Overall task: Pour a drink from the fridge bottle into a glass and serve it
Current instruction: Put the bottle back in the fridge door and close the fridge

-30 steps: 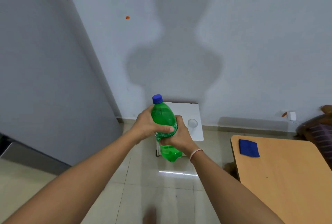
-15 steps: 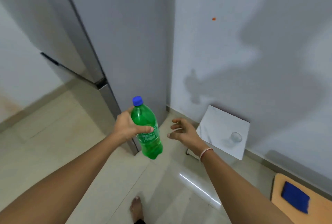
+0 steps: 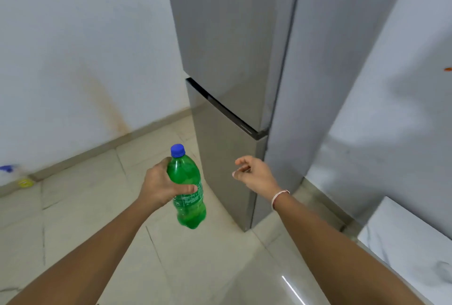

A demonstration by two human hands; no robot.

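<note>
A green plastic bottle (image 3: 188,197) with a blue cap stands upright in the air, and my left hand (image 3: 161,186) is wrapped around its middle. To its right, my right hand (image 3: 254,171) is held out with loosely curled fingers and holds nothing, close to the front corner of the grey two-door fridge (image 3: 230,60). Both fridge doors are closed. A clear glass (image 3: 446,271) shows faintly at the right edge on a small white table (image 3: 403,238).
White walls stand on both sides of the fridge. The floor is pale tile (image 3: 97,207). A yellow item (image 3: 25,182) and a blue one (image 3: 7,168) lie by the wall at the far left.
My right hand has let go of the bottle and moved off to the right. The view has swung left from the white table to face the fridge.
</note>
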